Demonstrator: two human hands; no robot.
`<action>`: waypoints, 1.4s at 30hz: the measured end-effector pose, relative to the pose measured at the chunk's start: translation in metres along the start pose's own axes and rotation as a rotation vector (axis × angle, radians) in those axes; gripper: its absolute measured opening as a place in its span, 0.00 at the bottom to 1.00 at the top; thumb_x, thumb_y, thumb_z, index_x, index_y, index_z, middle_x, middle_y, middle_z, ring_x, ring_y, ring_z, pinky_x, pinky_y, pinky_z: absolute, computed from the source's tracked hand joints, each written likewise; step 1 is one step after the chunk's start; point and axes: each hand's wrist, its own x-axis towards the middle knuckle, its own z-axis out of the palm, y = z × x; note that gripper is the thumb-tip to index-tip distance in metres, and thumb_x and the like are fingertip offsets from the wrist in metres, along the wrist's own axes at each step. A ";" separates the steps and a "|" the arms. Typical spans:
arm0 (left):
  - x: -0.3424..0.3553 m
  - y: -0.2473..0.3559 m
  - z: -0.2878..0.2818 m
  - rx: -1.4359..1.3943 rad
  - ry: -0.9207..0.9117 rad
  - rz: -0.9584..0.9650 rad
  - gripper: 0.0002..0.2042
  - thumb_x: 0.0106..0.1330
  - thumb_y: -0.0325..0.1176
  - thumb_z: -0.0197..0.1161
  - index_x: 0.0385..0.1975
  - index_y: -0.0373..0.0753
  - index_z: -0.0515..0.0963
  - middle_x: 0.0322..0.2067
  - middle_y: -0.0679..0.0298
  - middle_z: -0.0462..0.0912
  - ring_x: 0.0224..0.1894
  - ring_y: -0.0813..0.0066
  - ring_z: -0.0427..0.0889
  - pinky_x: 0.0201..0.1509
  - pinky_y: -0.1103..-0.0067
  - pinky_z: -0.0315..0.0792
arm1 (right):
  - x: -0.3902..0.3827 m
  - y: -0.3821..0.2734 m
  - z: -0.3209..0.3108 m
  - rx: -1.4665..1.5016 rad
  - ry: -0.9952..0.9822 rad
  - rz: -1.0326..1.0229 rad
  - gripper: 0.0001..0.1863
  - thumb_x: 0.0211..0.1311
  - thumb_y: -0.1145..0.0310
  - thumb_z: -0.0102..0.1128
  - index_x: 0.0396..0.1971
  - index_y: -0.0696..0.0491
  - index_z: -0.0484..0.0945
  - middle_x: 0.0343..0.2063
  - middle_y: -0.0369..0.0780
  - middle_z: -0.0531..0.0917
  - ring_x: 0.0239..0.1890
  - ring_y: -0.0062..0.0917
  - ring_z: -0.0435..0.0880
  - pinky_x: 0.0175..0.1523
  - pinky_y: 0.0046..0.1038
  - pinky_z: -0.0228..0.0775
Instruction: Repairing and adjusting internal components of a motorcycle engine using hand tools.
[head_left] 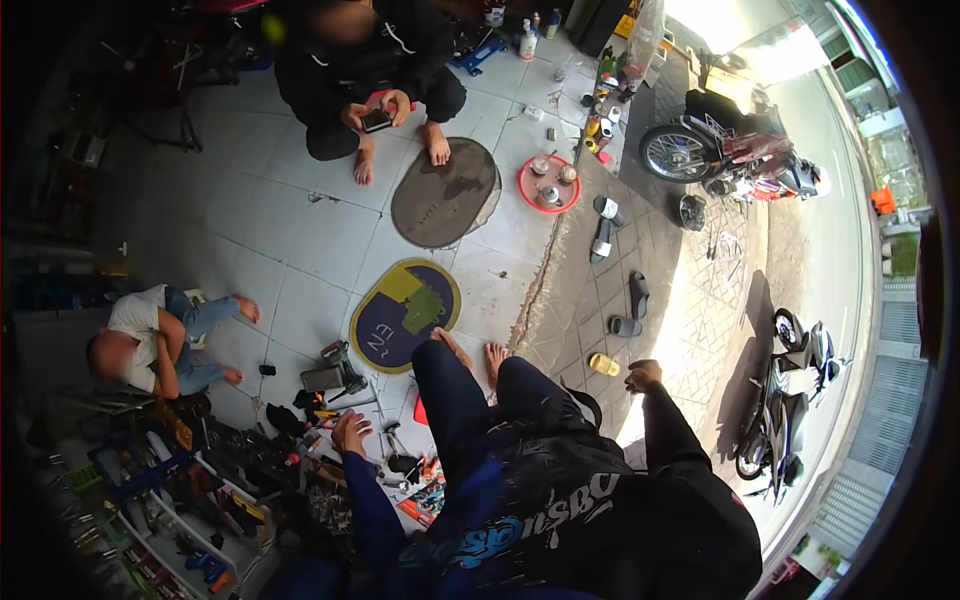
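My left hand (352, 432) hovers over the tools on the tiled floor at my left side. Its fingers are spread, and nothing shows in it. Close by are a metal tool with a dark handle (392, 432) and a grey-green machine or case (325, 375). My right hand (643, 376) is raised off to my right, above the pavement. Its fingers are curled in; whatever they may hold is too small or hidden to name. A yellow sandal (604, 364) appears just left of that hand.
One person (365, 80) sits ahead holding a phone (376, 121); another (150, 335) sits at left. Two oval mats, yellow-purple (405, 316) and brown (445, 193), lie ahead. A red tray (549, 184) holds cups. Tool racks (180, 500) crowd the lower left; motorbikes (735, 150) stand right.
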 end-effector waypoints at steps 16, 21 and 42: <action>0.128 0.091 0.282 0.423 -0.181 -0.151 0.20 0.59 0.26 0.66 0.52 0.32 0.75 0.34 0.55 0.82 0.27 0.66 0.84 0.24 0.73 0.77 | 0.213 -0.221 -0.004 -0.453 0.111 -0.498 0.31 0.44 0.64 0.66 0.53 0.55 0.78 0.45 0.56 0.82 0.49 0.49 0.81 0.54 0.41 0.75; 0.099 0.054 0.319 0.361 0.123 -0.212 0.19 0.60 0.26 0.64 0.52 0.35 0.72 0.30 0.57 0.80 0.26 0.65 0.82 0.25 0.73 0.77 | 0.440 -0.353 0.025 -0.516 0.063 -0.519 0.41 0.42 0.66 0.65 0.63 0.50 0.65 0.49 0.54 0.78 0.52 0.49 0.79 0.53 0.44 0.74; 0.035 -0.093 0.710 0.666 -0.212 0.165 0.31 0.56 0.25 0.69 0.61 0.35 0.67 0.44 0.59 0.80 0.36 0.76 0.81 0.40 0.81 0.77 | 0.589 -0.459 0.016 -0.484 0.048 -0.993 0.45 0.29 0.69 0.77 0.57 0.45 0.67 0.47 0.48 0.70 0.50 0.47 0.72 0.51 0.43 0.71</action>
